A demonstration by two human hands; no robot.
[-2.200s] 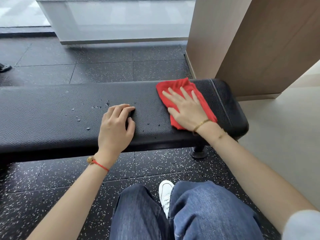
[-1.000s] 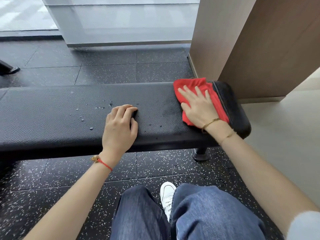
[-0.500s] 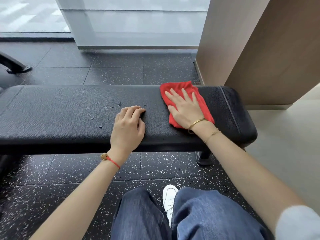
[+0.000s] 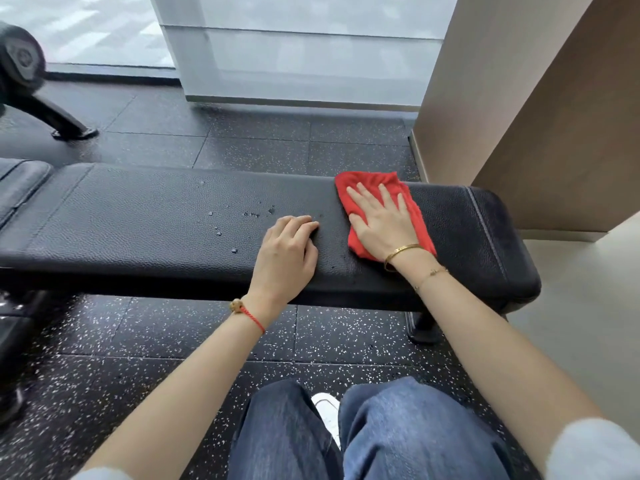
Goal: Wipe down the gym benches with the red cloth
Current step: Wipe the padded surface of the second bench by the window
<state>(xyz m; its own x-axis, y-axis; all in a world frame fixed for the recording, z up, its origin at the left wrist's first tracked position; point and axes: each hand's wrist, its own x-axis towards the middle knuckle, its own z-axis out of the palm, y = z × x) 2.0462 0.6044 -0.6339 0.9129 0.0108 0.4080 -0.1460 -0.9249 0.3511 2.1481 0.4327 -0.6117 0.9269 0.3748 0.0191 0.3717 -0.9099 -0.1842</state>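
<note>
A long black padded gym bench [image 4: 145, 223] runs across the view in front of me. The red cloth [image 4: 356, 183] lies flat on its right part. My right hand [image 4: 381, 223] presses down on the cloth with straight, spread fingers. My left hand [image 4: 287, 258] rests on the bench's front edge just left of the cloth, its fingers curled under and holding nothing. Several water drops [image 4: 256, 213] sit on the pad left of my left hand.
A tan wall column [image 4: 519, 98] stands close behind the bench's right end. A second pad [image 4: 17, 181] adjoins the bench at far left, with a black equipment leg [image 4: 59, 119] behind it. My knees in blue jeans [image 4: 398, 438] are below, on speckled black floor.
My right hand slid the cloth out to the bench's right end, then back left to beside my left hand. The left hand stayed planted. The view shifted left.
</note>
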